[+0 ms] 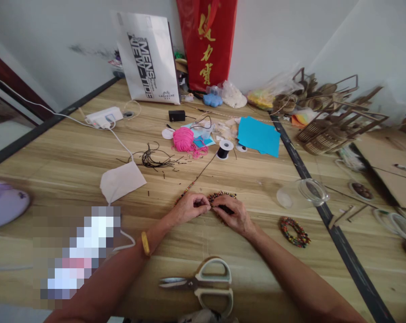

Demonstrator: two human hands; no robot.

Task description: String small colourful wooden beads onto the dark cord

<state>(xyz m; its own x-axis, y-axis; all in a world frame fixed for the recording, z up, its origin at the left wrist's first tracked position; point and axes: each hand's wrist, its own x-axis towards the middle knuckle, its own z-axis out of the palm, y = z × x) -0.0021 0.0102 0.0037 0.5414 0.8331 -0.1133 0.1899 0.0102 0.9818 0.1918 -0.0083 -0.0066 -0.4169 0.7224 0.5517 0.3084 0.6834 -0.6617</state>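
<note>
My left hand [191, 207] is closed in a pinch on a beaded string. Facing it, with fingertips almost meeting, my right hand [235, 213] pinches the same string. Small multicoloured beads [222, 194] show just behind my fingers, partly covered by them. From behind my left hand, a strand of beads [188, 187] runs up into a dark cord [205, 168], which leads to a white spool [225, 146] wound with black cord. The exact spot between my fingertips is too small to make out. A coiled bead bracelet [294, 232] lies to the right.
White-handled scissors [213, 283] lie near the front edge, blades pointing left. A clear plastic jar [302, 194] rests on its side at right. Pink yarn [183, 138], black cord pieces [156, 157], blue sheets [258, 136] and woven baskets [324, 134] lie farther back.
</note>
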